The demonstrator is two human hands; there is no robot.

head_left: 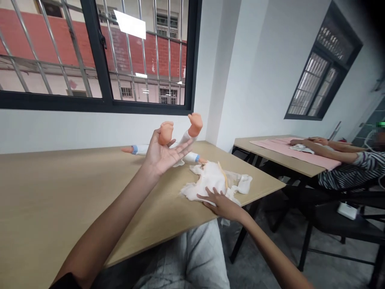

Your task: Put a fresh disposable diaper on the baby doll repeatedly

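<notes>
A doll lies on its back on the table, its white-clothed arms stretched out to both sides, with blue cuffs. Both legs are raised, showing one bare foot and another foot above a white trouser leg. My left hand is palm up with its fingers spread, against the nearer foot and in front of the other leg; it hides the doll's middle. My right hand lies flat with fingers apart on a thin white garment with a yellowish edge, near the table's front edge.
The wooden table stands against the wall below a barred window. To the right, another person's hands work with white cloth on a pink mat at a second table. A black chair holding a small white box stands nearby.
</notes>
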